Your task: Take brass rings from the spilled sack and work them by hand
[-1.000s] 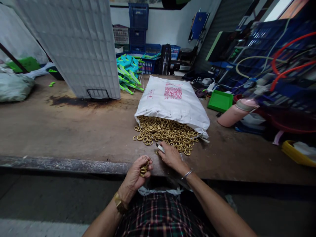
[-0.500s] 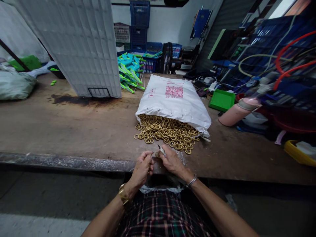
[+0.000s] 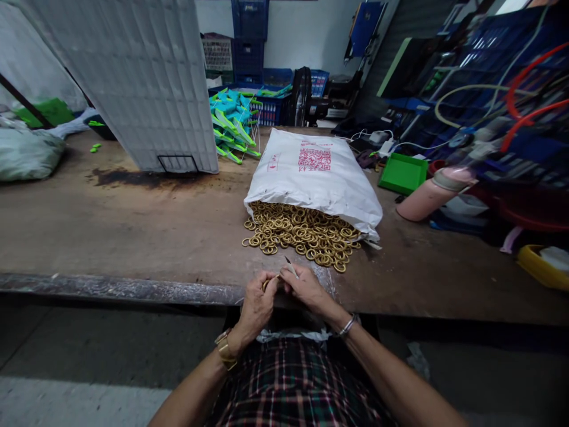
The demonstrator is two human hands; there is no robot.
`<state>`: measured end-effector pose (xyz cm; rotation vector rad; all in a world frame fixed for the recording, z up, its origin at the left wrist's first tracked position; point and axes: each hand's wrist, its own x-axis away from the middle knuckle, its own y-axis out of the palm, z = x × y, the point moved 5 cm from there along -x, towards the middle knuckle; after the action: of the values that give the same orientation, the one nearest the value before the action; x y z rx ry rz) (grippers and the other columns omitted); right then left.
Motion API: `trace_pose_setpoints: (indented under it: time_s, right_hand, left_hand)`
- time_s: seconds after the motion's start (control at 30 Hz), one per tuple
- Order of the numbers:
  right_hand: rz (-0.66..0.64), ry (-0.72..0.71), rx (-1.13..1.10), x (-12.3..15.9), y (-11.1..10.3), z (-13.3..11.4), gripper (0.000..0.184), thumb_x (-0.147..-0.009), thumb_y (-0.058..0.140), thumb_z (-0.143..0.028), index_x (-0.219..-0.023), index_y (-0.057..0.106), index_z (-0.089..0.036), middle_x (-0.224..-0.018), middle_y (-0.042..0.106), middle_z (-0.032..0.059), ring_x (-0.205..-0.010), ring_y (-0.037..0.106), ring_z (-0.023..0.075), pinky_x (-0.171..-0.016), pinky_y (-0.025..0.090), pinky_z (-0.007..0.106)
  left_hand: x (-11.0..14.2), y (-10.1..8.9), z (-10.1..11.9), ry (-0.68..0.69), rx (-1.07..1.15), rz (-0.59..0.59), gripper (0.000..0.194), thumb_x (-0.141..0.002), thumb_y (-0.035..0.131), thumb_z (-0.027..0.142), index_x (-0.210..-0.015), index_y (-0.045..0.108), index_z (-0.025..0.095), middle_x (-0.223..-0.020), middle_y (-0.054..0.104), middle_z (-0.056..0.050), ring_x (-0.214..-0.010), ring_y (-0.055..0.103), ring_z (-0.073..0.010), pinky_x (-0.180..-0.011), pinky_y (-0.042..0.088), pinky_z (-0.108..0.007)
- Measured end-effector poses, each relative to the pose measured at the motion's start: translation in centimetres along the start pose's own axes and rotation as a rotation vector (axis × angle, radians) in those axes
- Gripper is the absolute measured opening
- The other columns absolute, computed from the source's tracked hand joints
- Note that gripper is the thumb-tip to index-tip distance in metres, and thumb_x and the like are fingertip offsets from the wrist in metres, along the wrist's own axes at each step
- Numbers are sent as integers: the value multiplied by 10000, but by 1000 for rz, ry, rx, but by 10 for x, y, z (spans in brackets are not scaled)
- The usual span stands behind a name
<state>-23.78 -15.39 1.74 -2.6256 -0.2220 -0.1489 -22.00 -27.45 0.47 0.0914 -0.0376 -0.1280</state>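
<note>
A brass-coloured ring (image 3: 265, 285) is pinched in my left hand (image 3: 258, 301), close to the table's front edge. My right hand (image 3: 306, 289) is closed around a small pale tool with a dark pointed tip (image 3: 290, 268), which looks like a knife. Its tip points up and away from me. The fingertips of both hands meet, so what lies between them is partly hidden. Just beyond the hands, a heap of brass-coloured rings (image 3: 306, 236) spills from the open mouth of a white woven sack (image 3: 284, 172) with red print.
A tall white ribbed panel (image 3: 155, 89) stands on the brown table (image 3: 111, 237) at left. Teal and green plastic pieces (image 3: 233, 121) are piled behind the sack. To the right are a green tray (image 3: 403, 173), a pink bottle (image 3: 429, 194) and a yellow container (image 3: 544, 267).
My hands have drawn together until their fingertips meet. A ring that showed by my right fingers is less visible, and one now shows in my left hand. The view has shifted slightly.
</note>
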Motion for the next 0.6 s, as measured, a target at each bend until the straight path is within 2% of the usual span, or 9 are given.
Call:
trace_pose_setpoints:
  time_s: [0.13, 0.2, 0.43, 0.5, 0.6]
  right_hand:
    - [30, -20, -32, 1, -1, -1, 215, -783, 438, -324, -629, 470, -178, -534, 482, -49, -500, 412, 84, -479, 307, 190]
    - [42, -49, -17, 1, -2, -3, 200, -778, 441, -309, -633, 476, -176, -552, 498, -45, -526, 428, 88, -496, 314, 190]
    - [37, -57, -19, 0, -3, -3, 215, -783, 392, -273, -611, 480, -179, -544, 489, -36, -515, 434, 95, -511, 329, 202]
    - [79, -69, 63, 1, -6, -2, 215, -790, 379, -263, -616, 474, -182, -550, 491, -28, -520, 440, 101, -518, 325, 208]
    - [88, -179, 293, 7, -5, -3, 183, -805, 368, -233, -670, 483, -184, -578, 503, -18, -536, 436, 108, -534, 303, 218]
  left_hand:
    - [2, 5, -11, -215, 169, -94, 320, -732, 586, 477, -762, 532, 163, -566, 472, 47, -416, 398, -53, -380, 307, -163]
    - [3, 7, -12, -265, 243, -130, 340, -718, 596, 491, -769, 513, 166, -569, 472, 51, -407, 393, -48, -366, 301, -157]
    - [5, 9, -9, -278, 354, -172, 368, -692, 623, 500, -759, 501, 160, -571, 479, 50, -401, 393, -36, -359, 297, -152]
    - [6, 8, -11, -272, 362, -166, 376, -685, 629, 505, -763, 485, 167, -581, 490, 49, -400, 400, -38, -355, 301, -151]
    - [5, 6, -12, -231, 337, -161, 369, -703, 614, 506, -762, 472, 171, -603, 497, 46, -412, 407, -40, -360, 315, -150]
